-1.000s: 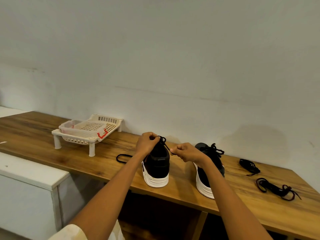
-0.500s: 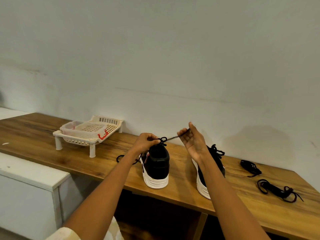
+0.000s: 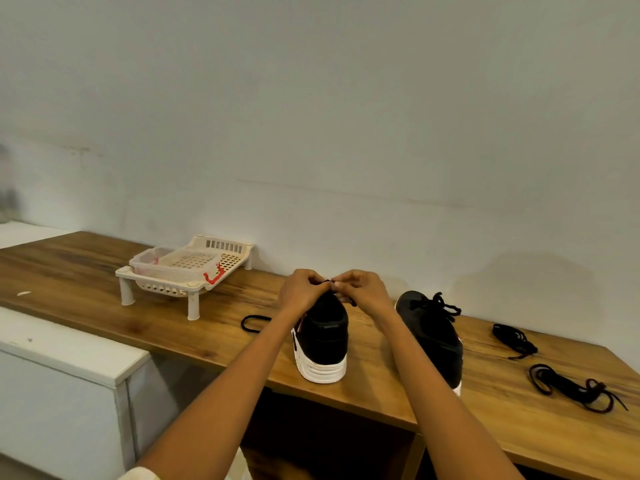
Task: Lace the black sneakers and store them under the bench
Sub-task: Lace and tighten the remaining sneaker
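Step in hand: lacing the left sneaker (image 3: 323, 336), upright on the desk (image 3: 214, 336). Left hand (image 3: 300, 289) and right hand (image 3: 363, 291) each pinch its lace (image 3: 327, 281) above the tongue. Next: draw the lace tight; store both sneakers below

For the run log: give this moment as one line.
stage: lacing | left hand: pinches lace | right hand: pinches lace | left sneaker: on bench | right sneaker: laced, on bench
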`<control>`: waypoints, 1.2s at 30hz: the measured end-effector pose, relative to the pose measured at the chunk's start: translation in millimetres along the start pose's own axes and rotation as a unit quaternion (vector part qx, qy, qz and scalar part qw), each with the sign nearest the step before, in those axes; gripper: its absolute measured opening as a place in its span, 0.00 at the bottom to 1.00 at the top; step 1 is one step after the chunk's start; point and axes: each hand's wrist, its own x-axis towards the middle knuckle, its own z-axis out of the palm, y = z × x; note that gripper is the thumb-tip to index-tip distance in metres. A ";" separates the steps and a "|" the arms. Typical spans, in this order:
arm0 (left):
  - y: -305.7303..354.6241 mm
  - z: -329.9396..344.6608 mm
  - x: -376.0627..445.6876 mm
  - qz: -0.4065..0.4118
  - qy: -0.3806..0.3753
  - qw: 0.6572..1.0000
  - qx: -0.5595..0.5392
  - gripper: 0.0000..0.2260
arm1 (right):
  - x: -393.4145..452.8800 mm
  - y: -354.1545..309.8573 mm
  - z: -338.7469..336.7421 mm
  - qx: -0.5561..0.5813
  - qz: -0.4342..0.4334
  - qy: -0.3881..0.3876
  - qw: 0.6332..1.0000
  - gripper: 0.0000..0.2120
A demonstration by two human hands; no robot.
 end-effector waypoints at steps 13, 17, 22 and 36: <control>-3.4 -15.7 5.5 0.022 -0.086 0.995 -0.038 0.08 | 7.5 5.3 13.2 -0.176 -0.036 0.046 0.983 0.04; -3.8 -17.3 3.5 0.080 -0.086 0.993 0.015 0.06 | 9.0 2.5 11.5 -0.199 -0.063 0.023 0.978 0.07; -4.3 -22.5 3.1 0.102 -0.106 0.988 0.042 0.09 | 12.7 2.7 12.0 -0.220 -0.082 0.012 0.972 0.06; -7.8 -4.2 -0.5 0.118 -0.080 0.990 -0.006 0.04 | 29.7 -3.6 8.2 -0.184 0.000 -0.047 0.982 0.11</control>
